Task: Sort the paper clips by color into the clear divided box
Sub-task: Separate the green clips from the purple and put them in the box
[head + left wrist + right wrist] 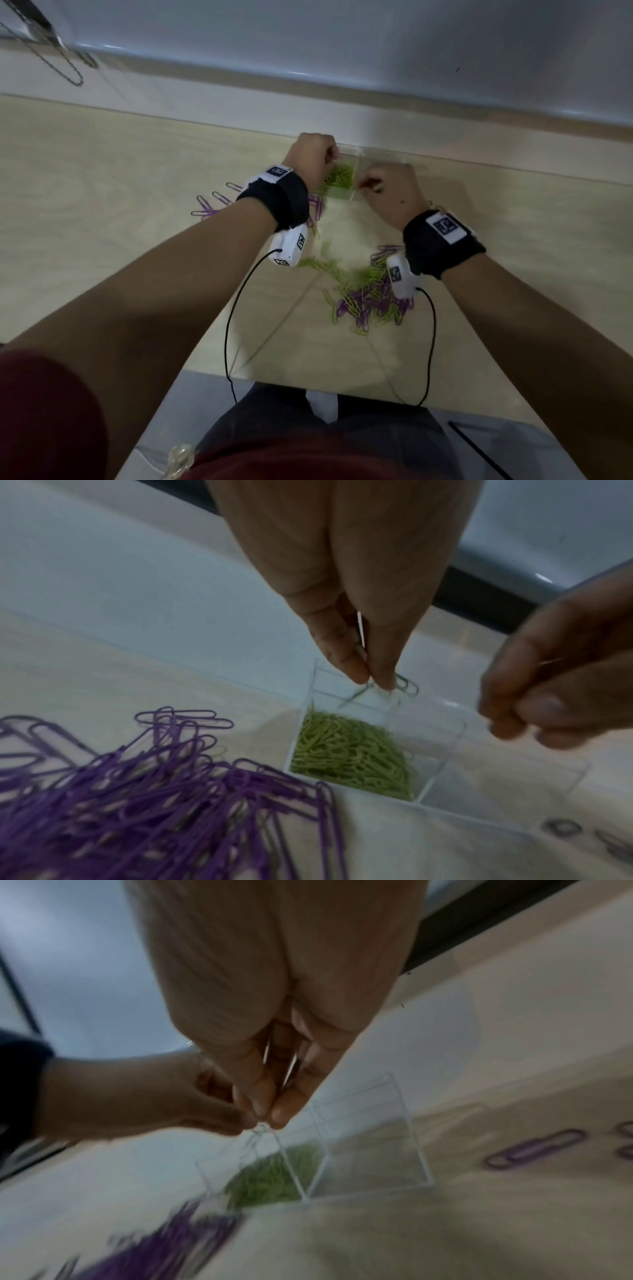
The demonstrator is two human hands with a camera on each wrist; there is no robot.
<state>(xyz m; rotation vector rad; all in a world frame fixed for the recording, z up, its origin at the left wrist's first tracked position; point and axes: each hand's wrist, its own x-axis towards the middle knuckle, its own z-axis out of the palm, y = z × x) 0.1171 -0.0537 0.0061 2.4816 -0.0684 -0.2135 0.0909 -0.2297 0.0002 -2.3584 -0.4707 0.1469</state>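
Two hands meet over the clear divided box (441,753) on a pale wooden table (120,192). Left hand (346,593) pinches a silver clip (407,687) above the far compartment; green clips (352,753) fill the one just nearer. Right hand (270,1010) pinches its fingertips together, holding what I cannot tell. Purple clips (143,799) lie beside the box, left of the grip. A grey wall (376,44) rises beyond.
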